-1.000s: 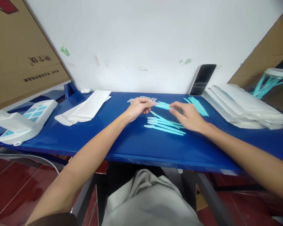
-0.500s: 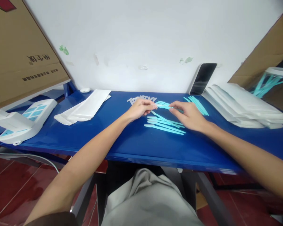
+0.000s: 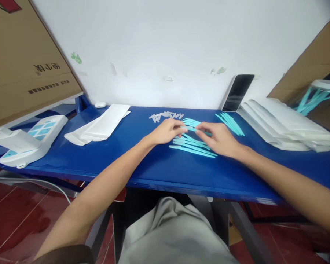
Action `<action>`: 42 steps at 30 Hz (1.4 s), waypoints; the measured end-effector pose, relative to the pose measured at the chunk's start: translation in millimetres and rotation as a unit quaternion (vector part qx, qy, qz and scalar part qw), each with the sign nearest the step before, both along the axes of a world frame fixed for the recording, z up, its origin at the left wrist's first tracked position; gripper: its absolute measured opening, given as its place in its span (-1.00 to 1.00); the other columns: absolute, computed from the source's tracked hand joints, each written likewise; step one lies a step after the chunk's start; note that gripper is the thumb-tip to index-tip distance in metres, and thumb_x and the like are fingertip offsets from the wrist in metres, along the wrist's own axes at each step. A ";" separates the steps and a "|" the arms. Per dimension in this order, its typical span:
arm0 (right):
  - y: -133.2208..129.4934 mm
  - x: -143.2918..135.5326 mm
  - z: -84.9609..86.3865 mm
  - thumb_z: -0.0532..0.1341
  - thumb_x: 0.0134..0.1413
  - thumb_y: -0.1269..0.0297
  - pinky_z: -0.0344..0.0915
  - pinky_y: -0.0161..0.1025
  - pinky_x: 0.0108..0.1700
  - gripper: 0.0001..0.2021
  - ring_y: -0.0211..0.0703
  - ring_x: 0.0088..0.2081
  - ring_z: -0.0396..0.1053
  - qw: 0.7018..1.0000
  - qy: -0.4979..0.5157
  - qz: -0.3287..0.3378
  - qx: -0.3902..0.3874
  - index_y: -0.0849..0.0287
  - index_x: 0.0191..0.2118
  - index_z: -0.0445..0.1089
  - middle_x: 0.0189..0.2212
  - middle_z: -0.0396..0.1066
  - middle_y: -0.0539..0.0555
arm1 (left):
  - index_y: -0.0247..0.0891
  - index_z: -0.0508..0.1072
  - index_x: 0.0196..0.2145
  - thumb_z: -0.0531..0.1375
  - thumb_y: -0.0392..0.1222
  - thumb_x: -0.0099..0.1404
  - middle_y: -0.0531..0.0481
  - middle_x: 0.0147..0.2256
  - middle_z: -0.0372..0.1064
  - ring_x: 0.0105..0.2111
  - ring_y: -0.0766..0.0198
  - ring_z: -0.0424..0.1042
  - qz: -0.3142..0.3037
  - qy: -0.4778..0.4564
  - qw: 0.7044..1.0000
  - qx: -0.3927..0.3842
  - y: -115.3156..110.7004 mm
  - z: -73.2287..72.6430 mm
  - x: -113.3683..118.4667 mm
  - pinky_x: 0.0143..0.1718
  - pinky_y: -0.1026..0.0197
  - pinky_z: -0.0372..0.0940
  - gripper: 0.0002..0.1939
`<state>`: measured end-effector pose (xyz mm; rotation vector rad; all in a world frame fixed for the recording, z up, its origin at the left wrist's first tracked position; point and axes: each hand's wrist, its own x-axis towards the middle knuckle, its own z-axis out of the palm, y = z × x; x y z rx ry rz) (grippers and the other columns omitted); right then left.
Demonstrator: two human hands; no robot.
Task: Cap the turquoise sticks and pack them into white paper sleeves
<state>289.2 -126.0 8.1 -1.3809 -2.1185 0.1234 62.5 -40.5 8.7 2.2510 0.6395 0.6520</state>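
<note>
1. Stick (image 3: pixel 191 128): held level over the tabletop (image 3: pixel 154 165), pinched between the closed fingers of the left hand (image 3: pixel 167 131) and right hand (image 3: pixel 220 138); could be dropped if the grips are slackened.
2. Near sticks (image 3: pixel 193 150): laid just below the hands; could be disarrayed by a lowered wrist.
3. White pieces (image 3: pixel 165 116): heaped beyond the left hand; could be scattered by its knuckles.
4. Phone (image 3: pixel 238 93): leaned on the wall (image 3: pixel 154 47); could be toppled by a jolt.
</note>
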 end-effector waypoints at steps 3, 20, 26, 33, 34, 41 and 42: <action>5.5 -2.0 -3.4 0.09 0.41 0.13 0.31 -0.09 -0.16 -0.67 0.07 -0.22 0.48 0.998 -0.052 -0.018 0.022 0.17 -0.12 0.56 -0.25 0.58 0.18 | -0.29 0.59 -0.03 0.13 0.01 0.47 0.02 -0.46 0.46 -0.42 0.24 0.44 0.051 0.017 0.995 0.087 3.1 -2.0 -0.8 -0.27 0.22 0.25 -0.63; 10.4 -4.0 -9.5 0.14 0.39 0.10 0.43 0.04 0.00 -0.61 0.18 -0.01 0.52 0.992 -0.115 0.013 -0.050 0.22 0.02 0.62 -0.01 0.57 0.26 | -0.25 0.61 -0.30 0.07 -0.14 0.43 -0.21 -0.30 0.58 -0.22 -0.01 0.56 0.389 0.177 0.896 0.117 51.9 -9.0 -47.6 -0.14 0.10 0.33 -0.67; 13.8 4.3 -8.5 0.09 0.40 0.24 0.47 -0.07 -0.09 -0.63 0.07 -0.12 0.57 0.989 -0.130 0.056 -0.044 0.22 -0.05 0.65 -0.07 0.60 0.25 | -0.21 0.54 -0.46 0.06 -0.10 0.44 -0.21 -0.35 0.55 -0.22 -0.04 0.55 0.385 0.215 0.889 0.127 51.0 -8.5 -49.5 -0.18 0.07 0.35 -0.61; 16.7 9.6 -13.1 0.01 0.44 0.30 0.46 -0.03 -0.09 -0.58 0.11 -0.12 0.57 0.989 -0.141 0.034 -0.021 0.25 0.09 0.59 -0.10 0.60 0.25 | -0.13 0.52 0.09 0.06 -0.08 0.45 -0.18 -0.10 0.58 -0.06 -0.08 0.54 0.375 0.224 0.889 0.139 51.9 -10.5 -51.3 -0.02 -0.01 0.40 -0.64; 16.9 9.5 -13.3 0.01 0.44 0.31 0.46 -0.03 -0.07 -0.58 0.12 -0.10 0.57 0.990 -0.136 0.034 -0.021 0.26 0.11 0.57 -0.09 0.60 0.25 | -0.13 0.50 0.13 0.05 -0.08 0.46 -0.17 -0.09 0.58 -0.04 -0.09 0.54 0.371 0.227 0.890 0.139 51.9 -10.6 -51.5 -0.01 -0.02 0.40 -0.61; 14.6 5.9 -14.4 0.03 0.44 0.24 0.46 -0.04 -0.11 -0.58 0.07 -0.15 0.55 0.990 -0.134 0.029 -0.026 0.25 0.11 0.57 -0.09 0.54 0.26 | -0.12 0.53 0.22 0.04 -0.13 0.47 -0.21 0.03 0.48 0.04 -0.09 0.50 0.294 0.256 0.903 0.179 53.2 -12.6 -54.3 0.09 -0.03 0.38 -0.53; 13.2 5.2 -14.0 0.03 0.44 0.23 0.46 -0.04 -0.14 -0.58 0.06 -0.17 0.54 0.989 -0.142 0.028 -0.024 0.24 0.11 0.58 -0.09 0.53 0.26 | -0.12 0.54 0.23 0.03 -0.15 0.47 -0.22 0.04 0.45 0.05 -0.09 0.48 0.286 0.261 0.903 0.185 53.6 -12.9 -55.0 0.10 -0.03 0.37 -0.52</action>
